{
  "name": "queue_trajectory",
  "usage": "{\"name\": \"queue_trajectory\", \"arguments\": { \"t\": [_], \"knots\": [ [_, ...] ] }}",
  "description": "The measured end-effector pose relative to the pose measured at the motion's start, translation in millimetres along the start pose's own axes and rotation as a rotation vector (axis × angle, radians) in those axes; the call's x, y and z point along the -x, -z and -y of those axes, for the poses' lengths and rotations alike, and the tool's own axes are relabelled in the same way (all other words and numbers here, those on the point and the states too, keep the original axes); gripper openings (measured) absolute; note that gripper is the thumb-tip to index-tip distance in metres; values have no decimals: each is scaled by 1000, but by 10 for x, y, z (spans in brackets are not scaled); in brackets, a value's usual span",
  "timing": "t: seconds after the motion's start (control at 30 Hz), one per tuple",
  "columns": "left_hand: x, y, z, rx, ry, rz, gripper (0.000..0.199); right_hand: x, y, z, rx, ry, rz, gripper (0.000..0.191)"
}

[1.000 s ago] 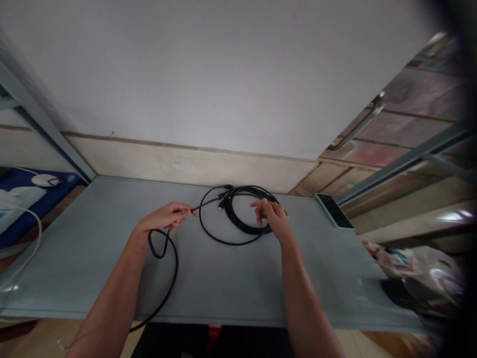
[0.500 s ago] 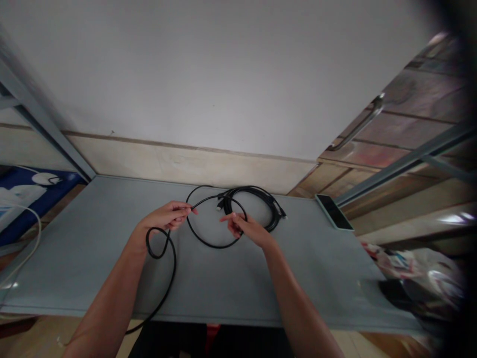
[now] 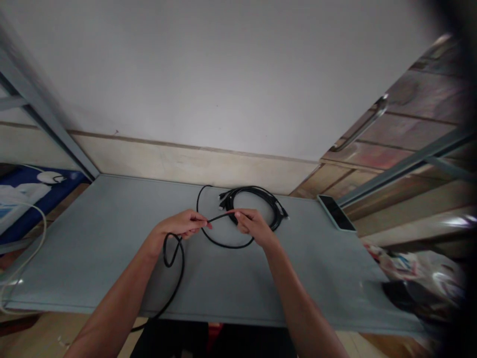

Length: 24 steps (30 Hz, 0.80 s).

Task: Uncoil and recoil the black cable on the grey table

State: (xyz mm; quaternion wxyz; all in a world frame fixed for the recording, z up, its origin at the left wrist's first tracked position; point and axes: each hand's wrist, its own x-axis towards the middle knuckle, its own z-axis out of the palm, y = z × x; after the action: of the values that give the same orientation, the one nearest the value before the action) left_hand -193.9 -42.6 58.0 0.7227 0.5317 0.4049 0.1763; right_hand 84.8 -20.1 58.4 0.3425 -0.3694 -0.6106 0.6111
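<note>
A black cable (image 3: 220, 217) runs between my two hands above the grey table. My left hand (image 3: 185, 223) pinches it, and below that hand the cable makes a small twisted loop, then drops over the table's front edge. With thumb and fingers closed, my right hand (image 3: 253, 224) grips the same cable a short way to the right. A wider loop of it lies between and beneath the hands. Behind my right hand rests a coiled black cable (image 3: 278, 211), its plug ends (image 3: 222, 204) showing at the coil's left side.
A phone (image 3: 337, 213) lies at the table's (image 3: 122, 214) right end. On the left, a white cord (image 3: 43, 233) hangs over the edge beside a blue surface (image 3: 44, 201). Plastic bags (image 3: 432, 268) sit at the right. A white wall rises behind; metal posts stand at both sides.
My right hand has closed on the cable after having its index finger extended. My left hand has shifted right and slightly down, and the stretch between the hands is straighter.
</note>
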Motion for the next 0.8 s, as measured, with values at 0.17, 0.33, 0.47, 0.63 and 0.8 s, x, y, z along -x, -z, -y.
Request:
{"name": "queue_trajectory", "arguments": {
  "t": [0.17,0.33,0.47,0.63,0.8],
  "knots": [
    [-15,2,-22,147,-52,76,36,-100,54,-74,63,131,-289,42],
    [9,7,2,287,-152,184,33,-80,217,7,10,282,-562,39],
    [44,-11,-9,393,-192,337,38,-27,335,79,32,384,-752,39],
    [-36,-116,-21,422,-230,568,52,1,456,97,142,468,-982,42],
    [-84,-294,-45,539,-285,612,46,0,511,82,194,476,-1059,43]
  ]
}}
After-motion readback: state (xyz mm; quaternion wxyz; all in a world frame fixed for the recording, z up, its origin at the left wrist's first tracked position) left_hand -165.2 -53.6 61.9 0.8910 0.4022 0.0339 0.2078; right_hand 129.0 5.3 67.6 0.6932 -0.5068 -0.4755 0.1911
